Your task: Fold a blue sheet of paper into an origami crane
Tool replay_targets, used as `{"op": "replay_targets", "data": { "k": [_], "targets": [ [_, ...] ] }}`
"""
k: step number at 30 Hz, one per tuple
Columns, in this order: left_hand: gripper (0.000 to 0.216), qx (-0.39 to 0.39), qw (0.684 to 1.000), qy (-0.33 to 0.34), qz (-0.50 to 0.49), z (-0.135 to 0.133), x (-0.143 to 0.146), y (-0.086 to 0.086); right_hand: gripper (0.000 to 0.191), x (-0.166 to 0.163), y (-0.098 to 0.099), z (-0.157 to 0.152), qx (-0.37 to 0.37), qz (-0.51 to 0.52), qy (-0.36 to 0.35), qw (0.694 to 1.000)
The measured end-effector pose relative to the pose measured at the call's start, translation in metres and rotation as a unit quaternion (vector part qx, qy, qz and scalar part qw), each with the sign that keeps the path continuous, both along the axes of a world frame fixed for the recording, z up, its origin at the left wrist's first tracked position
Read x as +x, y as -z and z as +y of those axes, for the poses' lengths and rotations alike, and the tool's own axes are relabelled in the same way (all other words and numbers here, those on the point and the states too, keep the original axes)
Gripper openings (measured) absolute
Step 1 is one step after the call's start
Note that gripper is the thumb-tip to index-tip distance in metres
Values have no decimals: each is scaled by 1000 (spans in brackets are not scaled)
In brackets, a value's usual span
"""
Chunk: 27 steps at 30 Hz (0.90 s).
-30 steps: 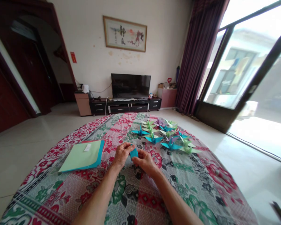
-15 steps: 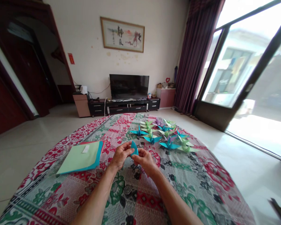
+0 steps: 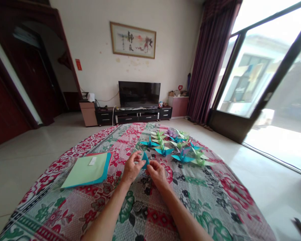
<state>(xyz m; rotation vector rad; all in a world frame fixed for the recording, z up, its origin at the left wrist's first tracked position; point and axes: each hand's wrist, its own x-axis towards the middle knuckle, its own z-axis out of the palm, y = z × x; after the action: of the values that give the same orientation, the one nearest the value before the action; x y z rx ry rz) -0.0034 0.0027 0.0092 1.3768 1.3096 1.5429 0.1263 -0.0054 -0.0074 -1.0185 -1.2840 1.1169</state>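
A small piece of folded blue paper (image 3: 145, 160) stands point-up between my two hands, above the table. My left hand (image 3: 131, 167) pinches its left side between thumb and fingers. On the lower right edge, my right hand (image 3: 157, 172) grips it with thumb and forefinger. Beyond my hands, to the right, several finished paper cranes sit in loose rows. Among them are a blue crane (image 3: 182, 156), a green crane (image 3: 200, 158) and a purple crane (image 3: 170, 133). The paper's lower folds are partly covered by my fingers.
A stack of square paper sheets (image 3: 84, 170), green over blue and red, lies left of my hands with a small white slip (image 3: 92, 161) on top. The flowered tablecloth (image 3: 130, 207) covers the round table. A television (image 3: 139, 94) stands beyond.
The fingers of my left hand have lifted and spread a little off the folded paper, so more of its blue face shows. The view has shifted slightly.
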Motion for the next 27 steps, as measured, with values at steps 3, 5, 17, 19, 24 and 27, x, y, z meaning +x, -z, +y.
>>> {"op": "replay_targets", "data": {
  "k": [3,5,17,19,24,27],
  "targets": [
    [28,41,993,-77,81,-1,2,1,19,-1,5,1,74,-113,111,985],
    [23,30,996,-36,75,-2,4,2,20,0,6,1,106,-166,159,967],
    [25,-19,995,91,-31,-2,6,7,15,-1,8,-2,176,-220,142,949],
    [25,-18,995,90,-31,-2,6,7,15,-1,9,-2,170,-212,135,953],
    [25,-16,996,87,-27,-2,5,8,18,0,6,-4,146,-177,100,968],
    [25,-14,996,85,-23,-1,5,9,20,-1,3,-5,129,-145,63,979]
  ]
}}
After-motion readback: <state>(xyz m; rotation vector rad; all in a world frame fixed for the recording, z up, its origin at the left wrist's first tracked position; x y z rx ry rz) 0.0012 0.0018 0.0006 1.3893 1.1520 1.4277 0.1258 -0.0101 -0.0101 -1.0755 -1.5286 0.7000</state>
